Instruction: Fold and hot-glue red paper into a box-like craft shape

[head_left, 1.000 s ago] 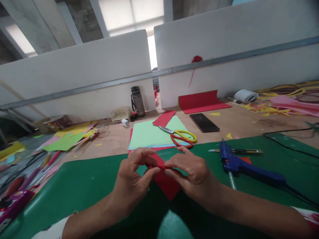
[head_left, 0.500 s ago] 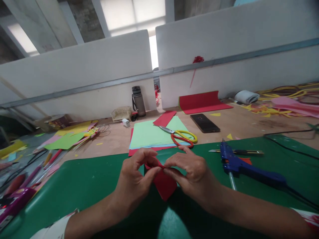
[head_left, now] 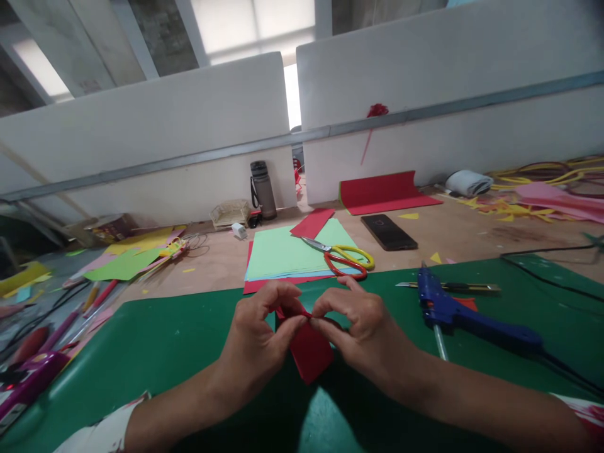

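Left hand (head_left: 257, 340) and right hand (head_left: 363, 327) both pinch the red paper piece (head_left: 309, 355) at its top edge. Since a second ago the edge is rolled tighter and less paper shows below them.

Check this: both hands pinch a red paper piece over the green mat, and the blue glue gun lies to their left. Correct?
No. The head view shows the blue glue gun lying right of the hands, not left. The left hand and right hand do pinch the red paper piece over the green mat.

Bare green mat (head_left: 155, 346) lies open leftward; glue gun (head_left: 465, 314) blocks the right.
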Motion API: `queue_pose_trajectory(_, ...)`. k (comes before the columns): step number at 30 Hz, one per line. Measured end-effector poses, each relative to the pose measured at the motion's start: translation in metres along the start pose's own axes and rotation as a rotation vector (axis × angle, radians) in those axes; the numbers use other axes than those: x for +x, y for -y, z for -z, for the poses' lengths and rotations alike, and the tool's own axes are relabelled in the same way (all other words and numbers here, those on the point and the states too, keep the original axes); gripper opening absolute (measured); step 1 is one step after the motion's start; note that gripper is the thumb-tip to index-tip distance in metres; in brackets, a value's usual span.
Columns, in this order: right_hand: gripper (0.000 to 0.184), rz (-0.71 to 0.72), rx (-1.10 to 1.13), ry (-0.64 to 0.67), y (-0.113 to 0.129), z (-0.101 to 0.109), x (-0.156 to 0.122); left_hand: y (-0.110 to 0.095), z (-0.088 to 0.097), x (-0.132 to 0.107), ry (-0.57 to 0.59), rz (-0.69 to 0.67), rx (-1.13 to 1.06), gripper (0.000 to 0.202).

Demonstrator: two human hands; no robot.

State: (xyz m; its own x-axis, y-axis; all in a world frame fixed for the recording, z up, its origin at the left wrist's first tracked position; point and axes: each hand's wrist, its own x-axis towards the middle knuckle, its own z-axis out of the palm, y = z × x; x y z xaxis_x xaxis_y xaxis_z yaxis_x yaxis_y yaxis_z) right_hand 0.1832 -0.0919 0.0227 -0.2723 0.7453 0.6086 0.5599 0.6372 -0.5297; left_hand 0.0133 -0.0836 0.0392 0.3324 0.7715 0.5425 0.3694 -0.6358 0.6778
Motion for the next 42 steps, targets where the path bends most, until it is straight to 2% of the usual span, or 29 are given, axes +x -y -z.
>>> queue_pose_trajectory(9, 0.013, 0.020, 0.045, 0.050, 0.002, 0.004, 0.001, 0.000, 0.002, 0.001, 0.055, 0.056, 0.079, 0.010)
queue_pose_trajectory(22, 0.015, 0.039, 0.100, 0.033, 0.003, 0.005, 0.003, 0.003, 0.003, 0.002, 0.093, -0.006, 0.049, 0.008)
queue_pose_trajectory(27, 0.009, 0.056, 0.106, 0.044, 0.001, 0.003, 0.002, 0.004, 0.003, 0.000, 0.106, -0.048, 0.099, 0.007)
queue_pose_trajectory(31, 0.014, 0.118, 0.035, 0.096, -0.001, 0.003, 0.002, 0.005, 0.003, -0.001, 0.152, -0.158, 0.214, 0.010)
queue_pose_trajectory(36, 0.012, 0.046, 0.053, 0.111, 0.002, 0.007, 0.003, 0.003, 0.004, -0.001, 0.239, -0.226, 0.286, 0.017)
queue_pose_trajectory(39, 0.013, -0.044, 0.101, 0.142, 0.006, 0.010, 0.004, 0.000, 0.006, 0.000, 0.223, -0.237, 0.265, 0.018)
queue_pose_trajectory(42, 0.013, -0.044, 0.117, 0.149, 0.006, 0.013, 0.004, -0.003, 0.007, 0.000, 0.199, -0.251, 0.253, 0.017)
